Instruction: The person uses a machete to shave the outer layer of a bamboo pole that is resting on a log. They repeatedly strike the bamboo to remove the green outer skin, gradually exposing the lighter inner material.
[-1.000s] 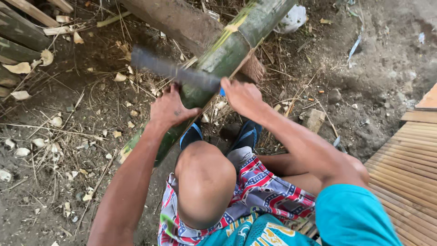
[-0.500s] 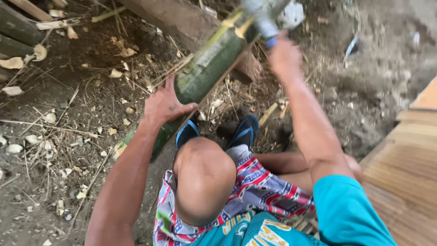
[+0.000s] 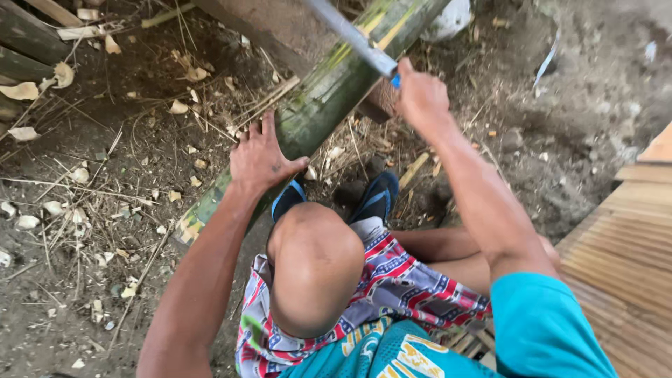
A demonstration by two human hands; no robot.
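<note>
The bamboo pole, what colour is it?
Green with yellowish streaks, seen in the head view: bamboo pole.

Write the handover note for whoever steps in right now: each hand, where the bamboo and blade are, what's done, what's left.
Left hand: flat, fingers spread, pressing on the green bamboo pole.
Right hand: closed on the blue handle of a long blade, raised above the pole.
Pole: lies slanted across a brown log, lower end on the dirt beside the blue sandals.
Done: pale chips lie scattered on the ground; no fresh cut can be made out on the pole.
Left: pole is in one piece, blade not touching it.
</note>
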